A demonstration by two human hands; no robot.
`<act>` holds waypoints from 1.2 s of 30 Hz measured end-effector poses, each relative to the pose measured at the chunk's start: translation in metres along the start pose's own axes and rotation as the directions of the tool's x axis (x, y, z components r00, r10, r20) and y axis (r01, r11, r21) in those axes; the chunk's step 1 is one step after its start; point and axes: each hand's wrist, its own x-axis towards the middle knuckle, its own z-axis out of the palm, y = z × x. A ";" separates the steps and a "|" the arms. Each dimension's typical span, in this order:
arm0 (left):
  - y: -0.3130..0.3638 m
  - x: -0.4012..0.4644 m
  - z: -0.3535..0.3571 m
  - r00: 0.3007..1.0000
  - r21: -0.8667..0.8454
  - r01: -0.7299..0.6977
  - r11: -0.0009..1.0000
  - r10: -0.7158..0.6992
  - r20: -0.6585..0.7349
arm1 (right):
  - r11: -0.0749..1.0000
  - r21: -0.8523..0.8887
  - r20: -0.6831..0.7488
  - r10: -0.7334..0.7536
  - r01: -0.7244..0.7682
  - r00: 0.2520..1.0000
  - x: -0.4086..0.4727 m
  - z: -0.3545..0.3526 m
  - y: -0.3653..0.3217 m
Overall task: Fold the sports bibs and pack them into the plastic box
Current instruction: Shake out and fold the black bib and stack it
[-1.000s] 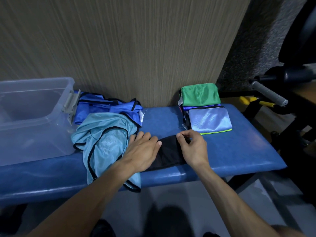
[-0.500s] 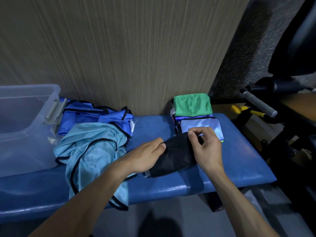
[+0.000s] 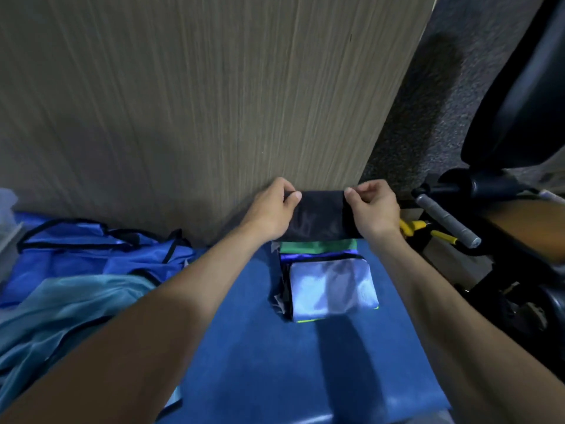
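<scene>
At twelve o'clock on the blue padded bench, hard against the wood-grain wall panel, both hands hold a folded black bib above the stack of folded bibs. The left hand pinches its left top corner between thumb and curled fingers; the right hand pinches the right top corner the same way. The black bib's lower edge meets the folded green bib, which sits behind a folded pale lilac bib with a lime edge along its near side. From eight to ten o'clock lie unfolded bibs: a light blue bib draped over the bench's near edge and a royal blue bib with black trim behind it. The clear plastic box shows only as a sliver at nine o'clock. Bare bench stretches between the heap and the stack. At three o'clock, just off the bench's right edge, stand black gym equipment and a grey taped handle. No writing is legible.
</scene>
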 end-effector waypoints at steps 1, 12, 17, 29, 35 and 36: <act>0.000 0.003 0.005 0.999 0.015 0.000 1.000 0.001 -0.043 | 1.000 -0.012 0.001 0.011 -0.011 1.000 0.008 0.006 0.002; -0.031 -0.016 0.046 0.834 0.698 -0.417 0.582 0.551 0.038 | 0.975 -0.221 -0.020 -0.012 0.007 1.000 0.017 0.033 0.031; -0.035 -0.013 0.050 0.861 0.672 -0.410 0.617 0.506 0.060 | 0.587 -0.582 0.209 -0.561 0.563 0.801 0.007 0.014 0.039; -0.048 -0.010 0.056 0.927 0.490 -0.366 0.791 0.358 0.115 | 0.618 -0.355 0.573 -0.449 0.702 0.685 0.002 0.011 0.064; -0.048 -0.010 0.058 0.938 0.505 -0.346 0.791 0.302 0.170 | 0.628 -0.387 0.567 -0.416 0.675 0.711 -0.001 0.014 0.067; -0.048 -0.009 0.059 0.938 0.522 -0.346 0.780 0.295 0.182 | 0.595 -0.422 0.573 -0.410 0.684 0.710 -0.002 0.013 0.063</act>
